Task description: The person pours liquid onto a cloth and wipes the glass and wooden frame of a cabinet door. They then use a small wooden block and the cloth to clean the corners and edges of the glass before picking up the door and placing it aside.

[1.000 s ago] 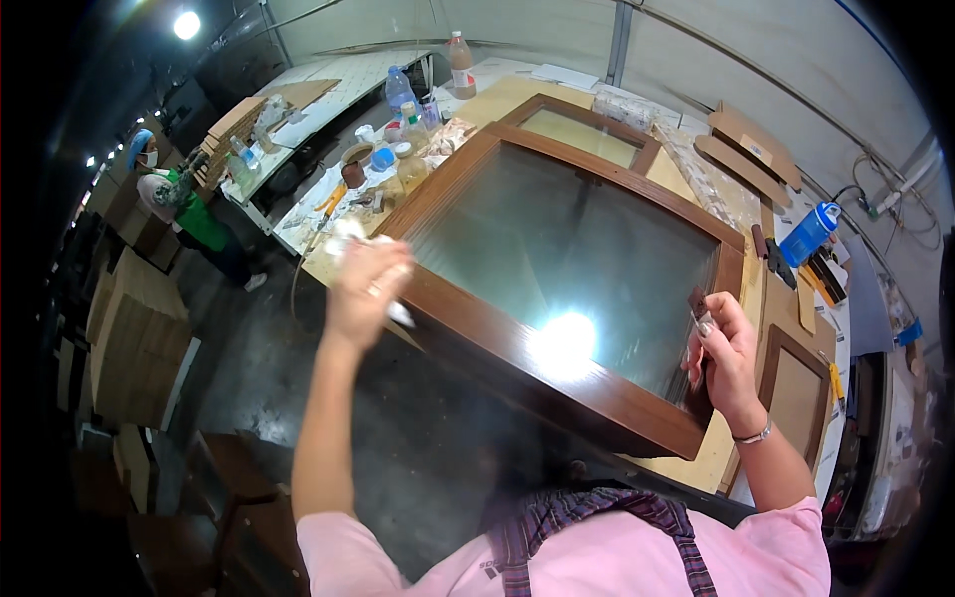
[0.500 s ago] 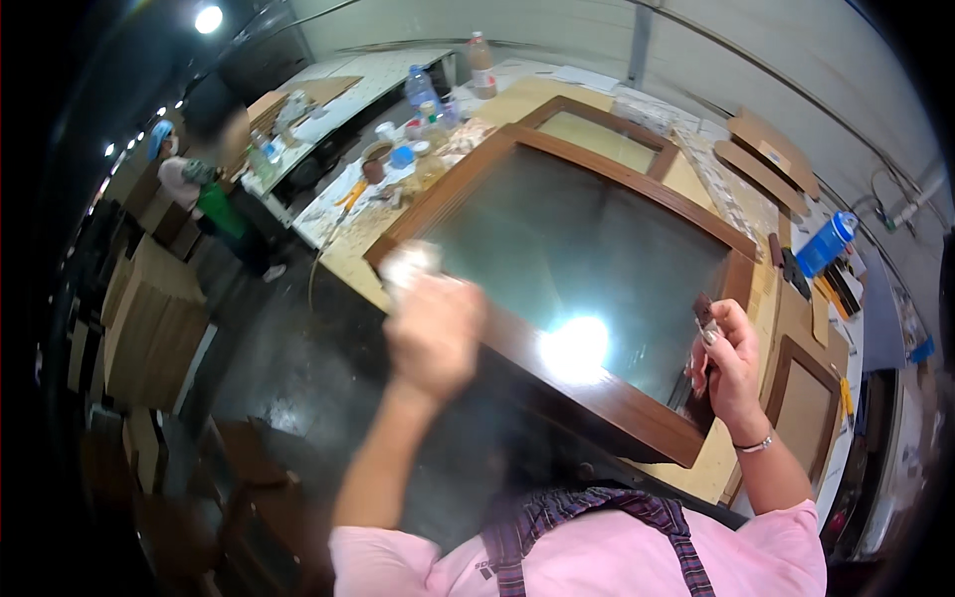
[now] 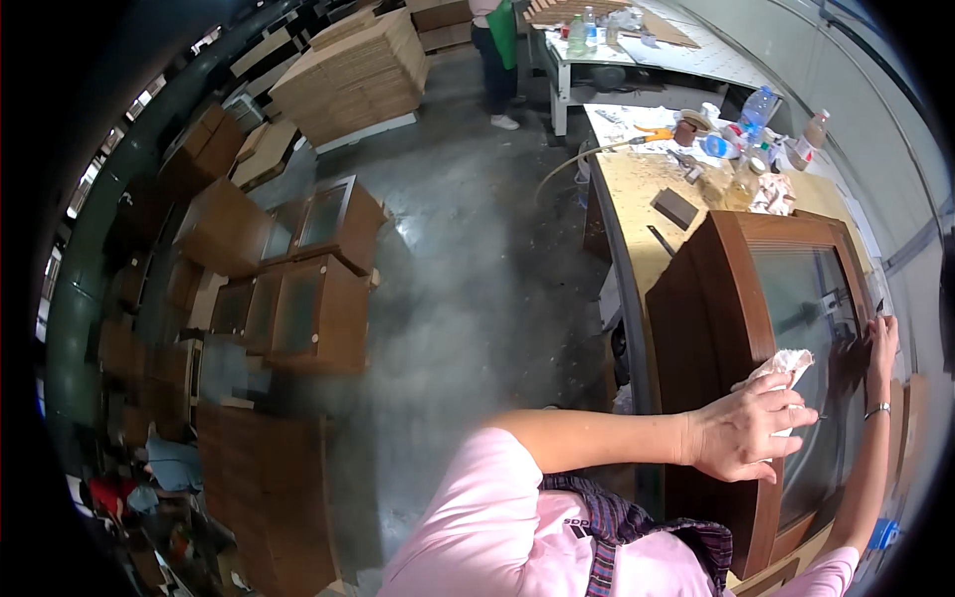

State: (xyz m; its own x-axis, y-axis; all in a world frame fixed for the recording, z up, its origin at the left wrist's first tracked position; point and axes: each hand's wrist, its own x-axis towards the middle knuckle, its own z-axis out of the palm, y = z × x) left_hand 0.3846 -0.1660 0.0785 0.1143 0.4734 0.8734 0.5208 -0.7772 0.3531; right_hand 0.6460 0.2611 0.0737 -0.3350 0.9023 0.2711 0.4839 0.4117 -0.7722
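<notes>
On the workbench lies a brown wooden cabinet (image 3: 704,328) with a framed glass front (image 3: 811,289) facing up. My left hand (image 3: 748,433) reaches across the near frame, its fingers bent round a crumpled white cloth (image 3: 786,373) over the glass edge. At the far right, my right hand (image 3: 882,348) is at the cabinet's other side, with fingers closed together. A small dark piece (image 3: 879,308) shows at its fingertips; its kind is too small to tell.
Bottles, a jar (image 3: 744,185), an orange-handled air gun (image 3: 654,134) and a dark block (image 3: 674,209) lie on the workbench (image 3: 637,189). More glass-fronted cabinets (image 3: 323,298) stand on the floor to the left. Behind are stacked cardboard (image 3: 353,80) and a person in a green apron (image 3: 502,40).
My view has swung left, so the cabinet now appears at the right. My left hand still has the white cloth, and the right hand has moved to the cabinet's far side.
</notes>
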